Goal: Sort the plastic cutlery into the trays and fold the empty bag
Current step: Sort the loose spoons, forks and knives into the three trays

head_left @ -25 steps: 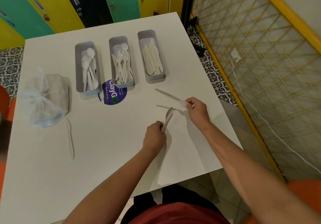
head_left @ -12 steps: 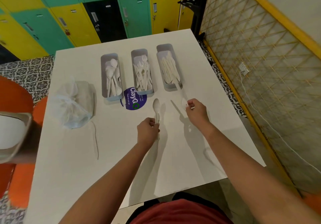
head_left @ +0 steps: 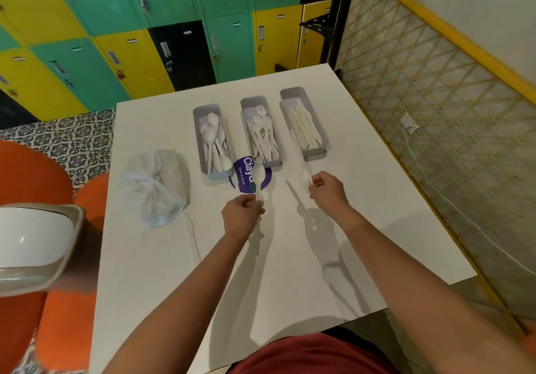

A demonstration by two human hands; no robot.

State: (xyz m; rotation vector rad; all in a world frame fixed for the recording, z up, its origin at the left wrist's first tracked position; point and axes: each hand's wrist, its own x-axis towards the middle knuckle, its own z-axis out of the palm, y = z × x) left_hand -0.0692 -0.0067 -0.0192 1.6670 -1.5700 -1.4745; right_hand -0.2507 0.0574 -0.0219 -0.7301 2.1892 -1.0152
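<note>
Sorting underway: our left hand (head_left: 243, 210) grips white plastic spoon (head_left: 257, 177); right hand (head_left: 325, 188) pinches white plastic knife (head_left: 300, 162). Next, we judge: spoon to grey spoon tray (head_left: 209, 174) at 11 o'clock, knife to grey knife tray (head_left: 315, 152) at 12.

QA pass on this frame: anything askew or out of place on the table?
Mostly tidy. The three trays are sorted: spoon tray, fork tray, knife tray. Two oddities: the plastic bag lies crumpled, not yet folded, and the spoon tray sits partly on the purple sticker.

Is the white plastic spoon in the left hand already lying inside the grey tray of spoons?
No, the left hand holds the white plastic spoon by its handle, short of the grey tray of spoons.
</note>
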